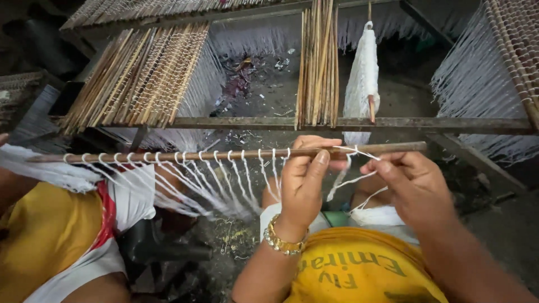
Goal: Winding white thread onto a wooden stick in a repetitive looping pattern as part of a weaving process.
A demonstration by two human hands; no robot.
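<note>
Stick (224, 154) runs from nine to three o'clock, strung with white thread loops (185, 179). Left hand (303, 179) clamps its grip around the stick; right hand (412, 182) pinches a thread (351, 180) just beside it.

Two hands (303, 179), one stick (224, 155)

Soft, even daylight falls from above, with the floor beneath the racks dim. Wide-angle distortion bends the edges. Focus is sharp centrally, softer at the corners.
</note>
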